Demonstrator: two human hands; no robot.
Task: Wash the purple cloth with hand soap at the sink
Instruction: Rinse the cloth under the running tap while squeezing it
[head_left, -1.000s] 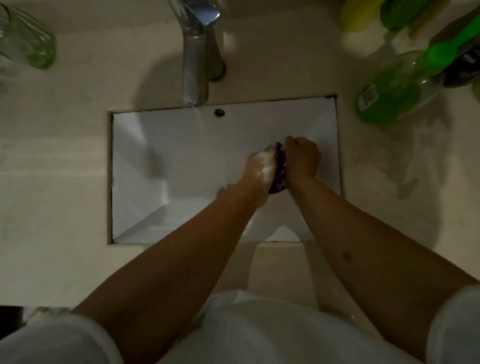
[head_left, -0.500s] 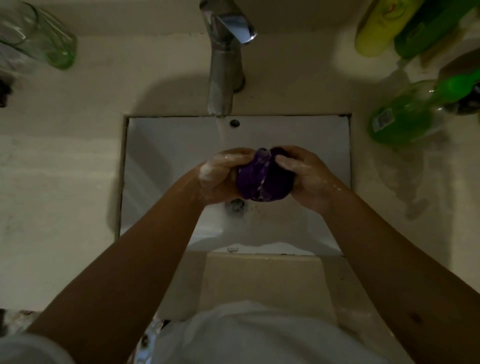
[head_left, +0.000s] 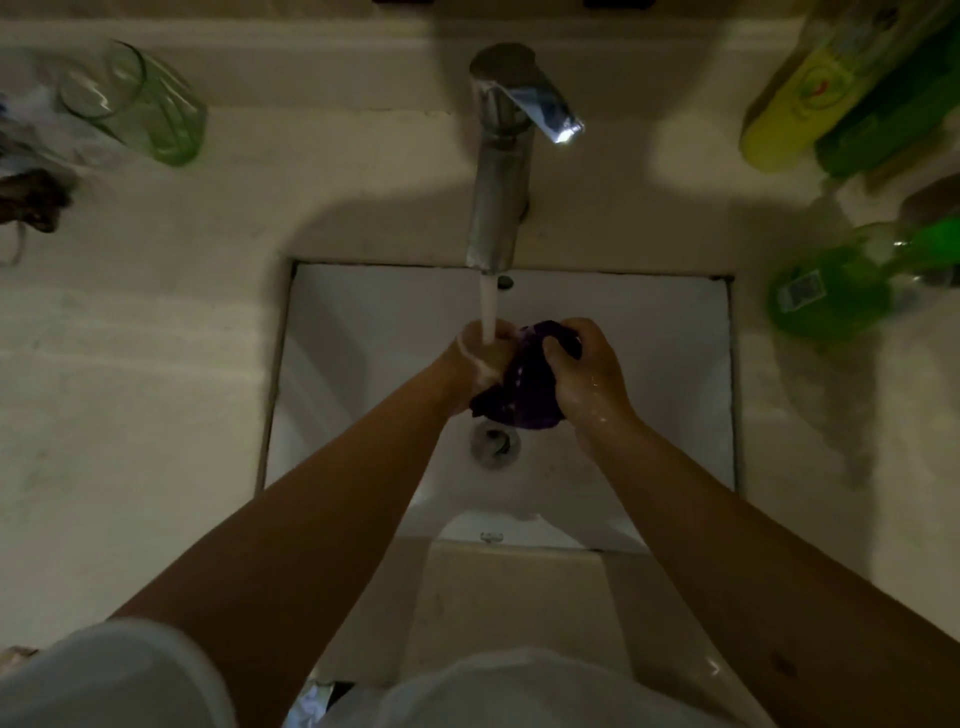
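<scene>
The purple cloth (head_left: 524, 384) is bunched up between both hands over the white sink basin (head_left: 665, 364). My left hand (head_left: 480, 358), foamy with soap, grips its left side. My right hand (head_left: 584, 369) clutches its right side from above, fingers curled into the fabric. Water runs from the metal faucet (head_left: 501, 161) onto my left hand and the cloth's edge. The drain (head_left: 493, 441) lies just below the cloth. A green hand soap bottle (head_left: 831, 296) lies on the counter to the right of the basin.
A green glass (head_left: 140, 104) stands at the back left of the pale counter (head_left: 130, 389), with a dark tangled item (head_left: 31, 200) beside it. A yellow bottle (head_left: 800, 98) and a dark green bottle (head_left: 893, 109) stand at the back right.
Both hands moved with the cloth from the basin's right side to the middle, under the running water. The cloth was opened out briefly and is now squeezed again.
</scene>
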